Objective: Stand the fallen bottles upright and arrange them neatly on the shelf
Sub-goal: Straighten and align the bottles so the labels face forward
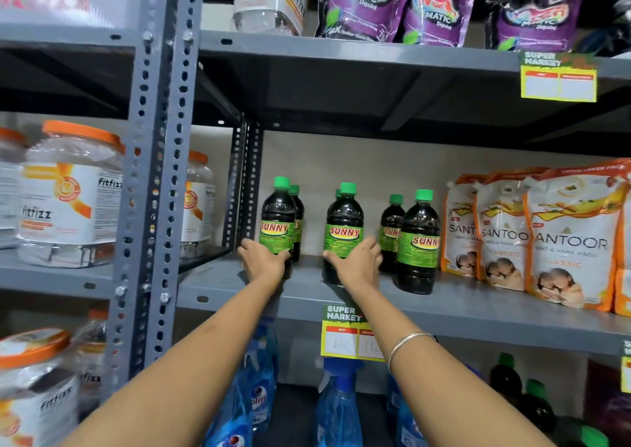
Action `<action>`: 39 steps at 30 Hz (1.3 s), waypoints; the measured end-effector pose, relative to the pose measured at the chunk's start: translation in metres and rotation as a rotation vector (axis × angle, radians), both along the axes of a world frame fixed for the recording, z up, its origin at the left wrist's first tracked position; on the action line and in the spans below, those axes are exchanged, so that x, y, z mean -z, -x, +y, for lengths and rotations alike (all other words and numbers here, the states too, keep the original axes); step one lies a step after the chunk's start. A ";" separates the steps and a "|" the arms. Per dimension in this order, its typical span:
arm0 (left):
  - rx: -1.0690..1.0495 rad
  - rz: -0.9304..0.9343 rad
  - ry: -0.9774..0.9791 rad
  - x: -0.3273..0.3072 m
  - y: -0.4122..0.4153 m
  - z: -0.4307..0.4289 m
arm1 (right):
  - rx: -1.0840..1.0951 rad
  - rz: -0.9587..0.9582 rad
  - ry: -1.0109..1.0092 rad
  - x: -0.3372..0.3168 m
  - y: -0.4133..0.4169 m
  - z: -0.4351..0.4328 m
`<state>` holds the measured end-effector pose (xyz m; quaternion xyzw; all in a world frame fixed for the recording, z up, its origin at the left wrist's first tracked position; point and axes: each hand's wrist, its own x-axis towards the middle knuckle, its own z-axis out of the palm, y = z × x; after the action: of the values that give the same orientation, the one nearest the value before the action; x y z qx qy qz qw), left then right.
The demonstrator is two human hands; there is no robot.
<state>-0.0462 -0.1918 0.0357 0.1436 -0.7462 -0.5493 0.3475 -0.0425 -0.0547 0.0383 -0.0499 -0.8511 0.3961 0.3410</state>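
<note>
Several dark Sunny bottles with green caps and green labels stand upright on the grey middle shelf (pixel 478 305). My left hand (pixel 263 262) wraps the lower part of the leftmost front bottle (pixel 278 221); another bottle stands right behind it. My right hand (pixel 358 262) grips the lower part of the middle front bottle (pixel 344 224), which also hides one behind. Further right, a front bottle (pixel 419 242) and a smaller-looking rear bottle (pixel 392 231) stand free of both hands.
Santoor hand-wash pouches (pixel 566 242) line the shelf's right side. A perforated grey post (pixel 160 173) borders the left, with orange-lidded jars (pixel 68 194) beyond it. Purple pouches sit on the shelf above; blue spray bottles (pixel 338 405) stand below. A price tag (pixel 345 334) hangs on the edge.
</note>
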 end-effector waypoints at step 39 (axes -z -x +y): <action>0.011 0.127 1.264 0.049 -0.047 -0.109 | -0.293 0.092 0.015 -0.010 -0.001 -0.084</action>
<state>0.0011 -0.3011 -0.0136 -0.1260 -0.9051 -0.0118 0.4059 -0.0418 -0.1391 0.0488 0.0904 -0.8296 0.4500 0.3181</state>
